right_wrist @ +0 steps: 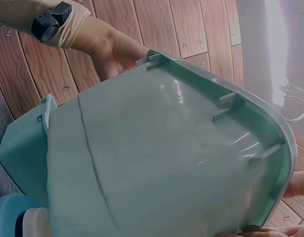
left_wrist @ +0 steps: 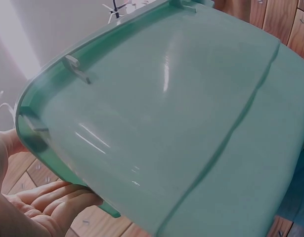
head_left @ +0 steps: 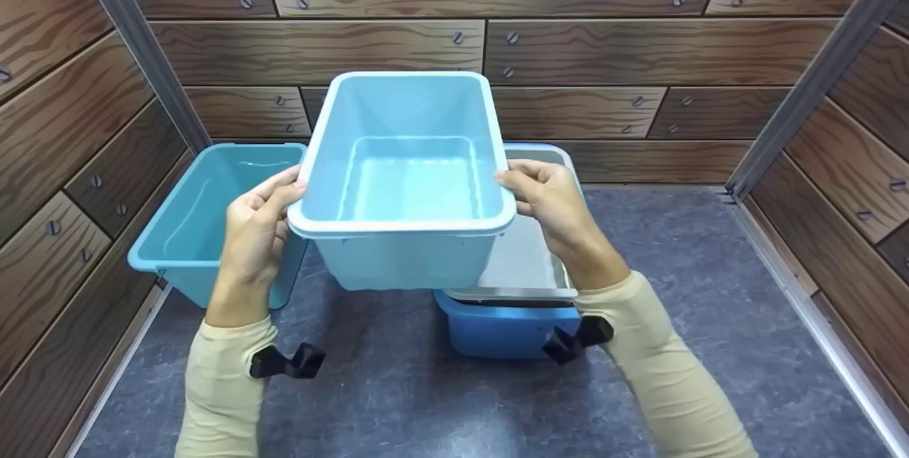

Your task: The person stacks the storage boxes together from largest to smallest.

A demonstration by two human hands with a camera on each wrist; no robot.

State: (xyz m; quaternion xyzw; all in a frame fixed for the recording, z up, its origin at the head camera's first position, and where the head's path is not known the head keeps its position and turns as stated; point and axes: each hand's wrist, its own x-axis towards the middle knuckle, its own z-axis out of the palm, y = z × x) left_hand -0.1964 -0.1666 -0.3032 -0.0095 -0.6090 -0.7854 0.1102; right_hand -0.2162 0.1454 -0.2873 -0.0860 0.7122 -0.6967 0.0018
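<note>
At a raised tub (head_left: pixel 405 255), left fingers (head_left: pixel 274 184), right fingers (head_left: pixel 534 171) gripping rim (head_left: pixel 401 225), forearms (head_left: pixel 664 366) converging

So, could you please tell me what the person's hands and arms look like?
The left hand and right hand are ungloved. The left sleeve and right sleeve are pale yellow, long and creased, ending at the wrists. Near each wrist sits a small black device shaped like two joined angular blocks, with no visible cable.
</note>
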